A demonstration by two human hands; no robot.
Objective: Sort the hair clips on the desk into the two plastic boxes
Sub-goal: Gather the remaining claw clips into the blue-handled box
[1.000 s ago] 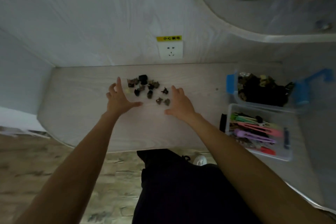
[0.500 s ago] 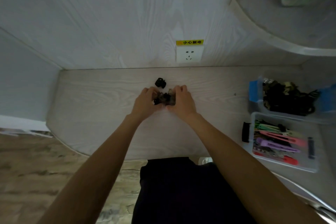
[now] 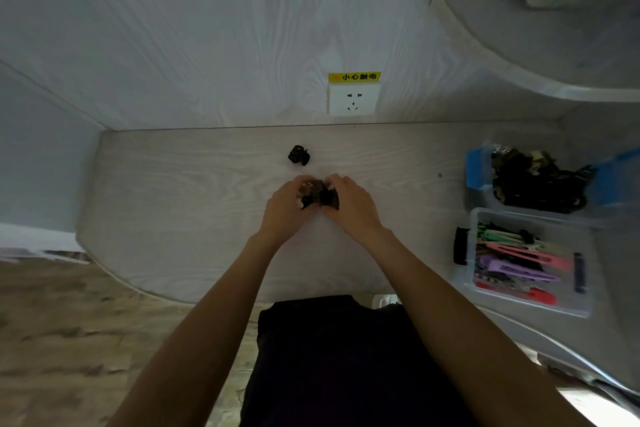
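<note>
My left hand (image 3: 284, 207) and my right hand (image 3: 353, 205) are cupped together at the middle of the pale wooden desk (image 3: 194, 204), pressing a bunch of small dark claw clips (image 3: 317, 195) between them. One black claw clip (image 3: 298, 155) lies alone on the desk just beyond the hands. At the right stand two plastic boxes: the far box (image 3: 476, 173), with blue latches, holds dark claw clips, and the near clear box (image 3: 475, 274) holds long flat clips in pink, purple, green and red.
A white wall socket (image 3: 353, 103) with a yellow label sits on the back wall. A curved shelf (image 3: 512, 55) overhangs the upper right. A small black object (image 3: 460, 246) lies left of the near box. The desk's rounded front edge is close to my dark-clothed lap.
My hands, spread apart around the scattered clips, have swept together and gathered them into one bunch. One black clip stayed behind on the desk. The view shifted left.
</note>
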